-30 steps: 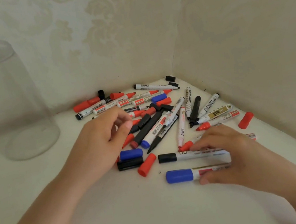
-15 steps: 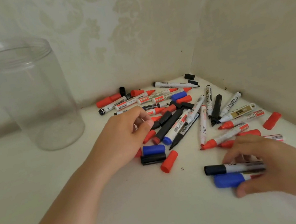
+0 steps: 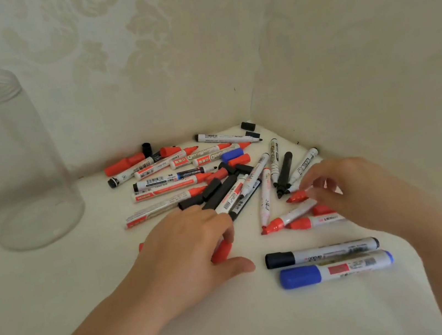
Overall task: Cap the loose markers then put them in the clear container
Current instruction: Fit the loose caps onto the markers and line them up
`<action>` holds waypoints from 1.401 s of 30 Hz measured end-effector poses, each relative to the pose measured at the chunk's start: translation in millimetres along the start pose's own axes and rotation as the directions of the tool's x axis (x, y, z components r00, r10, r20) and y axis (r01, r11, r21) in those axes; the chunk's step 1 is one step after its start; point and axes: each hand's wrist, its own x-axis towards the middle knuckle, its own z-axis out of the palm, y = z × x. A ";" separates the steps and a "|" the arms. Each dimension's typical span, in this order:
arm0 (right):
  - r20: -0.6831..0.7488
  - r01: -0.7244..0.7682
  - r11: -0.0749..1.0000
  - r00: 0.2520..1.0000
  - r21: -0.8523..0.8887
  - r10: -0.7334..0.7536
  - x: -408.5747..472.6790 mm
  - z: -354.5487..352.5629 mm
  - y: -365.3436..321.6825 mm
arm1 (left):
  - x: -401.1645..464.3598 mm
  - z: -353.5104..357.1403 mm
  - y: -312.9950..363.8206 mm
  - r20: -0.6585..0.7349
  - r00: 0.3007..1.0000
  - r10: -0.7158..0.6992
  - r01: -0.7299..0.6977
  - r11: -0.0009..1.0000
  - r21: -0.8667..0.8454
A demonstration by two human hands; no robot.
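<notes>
Left hand [image 3: 189, 247] curled over a loose red cap [image 3: 221, 251]; whether it pinched the cap I could not tell. Right hand [image 3: 345, 191] reached into the pile [image 3: 215, 174], fingers around a red marker [image 3: 297, 197], grip unclear. Jar [image 3: 4, 161] stood well left, empty.

Risks: cap might roll off; wrong-colour match; fingers on wet tips.

Versus half a second earlier: right hand had left the two capped markers [image 3: 327, 262]; left had shifted to the cap.

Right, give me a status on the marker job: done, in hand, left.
Done: two capped markers, one black-capped and one blue-capped, lie set aside near the front. In hand: the left hand is on a loose red cap; the right hand reaches at an uncapped red marker. Left: the pile is mostly uncapped, and the clear container holds nothing.
</notes>
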 end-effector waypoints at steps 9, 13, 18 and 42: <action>0.199 -0.062 0.986 0.979 0.158 0.030 -17.6 8.1 26.3 | 0.2 10.1 -3.9 0.113 0.990 0.082 -0.064 0.986 -0.154; 0.186 0.029 0.991 0.981 0.134 -0.053 -14.5 13.3 22.9 | 1.8 8.0 2.3 0.037 0.999 0.009 0.002 0.955 -0.296; -0.024 0.073 0.931 0.997 0.358 -0.068 -19.8 5.3 15.1 | 5.7 -1.9 -1.1 0.059 0.950 -0.305 0.255 0.656 -0.710; -0.079 0.153 0.902 0.988 0.403 -0.133 -21.5 15.2 -12.9 | 5.7 -0.1 -4.9 0.097 0.959 -0.265 0.232 0.545 -0.806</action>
